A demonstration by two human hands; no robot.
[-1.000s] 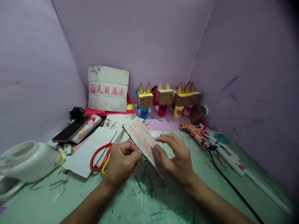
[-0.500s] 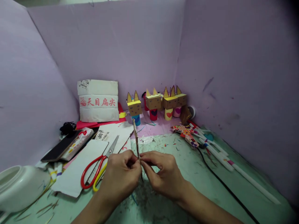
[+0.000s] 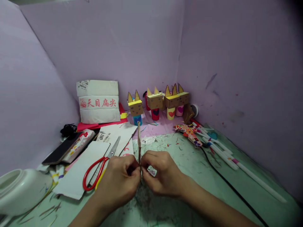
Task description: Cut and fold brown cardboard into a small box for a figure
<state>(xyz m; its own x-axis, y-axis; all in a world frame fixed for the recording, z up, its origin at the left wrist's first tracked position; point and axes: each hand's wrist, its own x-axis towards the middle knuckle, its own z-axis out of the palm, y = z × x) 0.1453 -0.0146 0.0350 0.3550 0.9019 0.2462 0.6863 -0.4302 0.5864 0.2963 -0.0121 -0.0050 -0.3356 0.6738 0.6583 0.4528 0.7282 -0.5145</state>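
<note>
Between my two hands stands a thin piece of cardboard [image 3: 139,138], upright and seen almost edge-on, with a rough brown edge. My left hand [image 3: 123,176] pinches its lower part from the left, fingers curled in. From the other side, the thumb and fingers of my right hand [image 3: 161,173] are closed on the same lower part, and the fingertips of both hands nearly meet. Just left of my left hand lie scissors [image 3: 115,148] with red and yellow handles, resting on white cardboard sheets [image 3: 71,176].
Several cardboard animal figures [image 3: 135,108] with pointed ears stand at the back. A flower-patterned glue gun [image 3: 189,134] with a black cord [image 3: 227,183] lies right, beside white marker pens [image 3: 220,154]. A white pot [image 3: 28,192] is at left; printed cardboard [image 3: 99,104] leans behind.
The cardboard now stands straighter, and my hands have shifted slightly left around it. My right hand's fingers are bent more. The view has moved a little.
</note>
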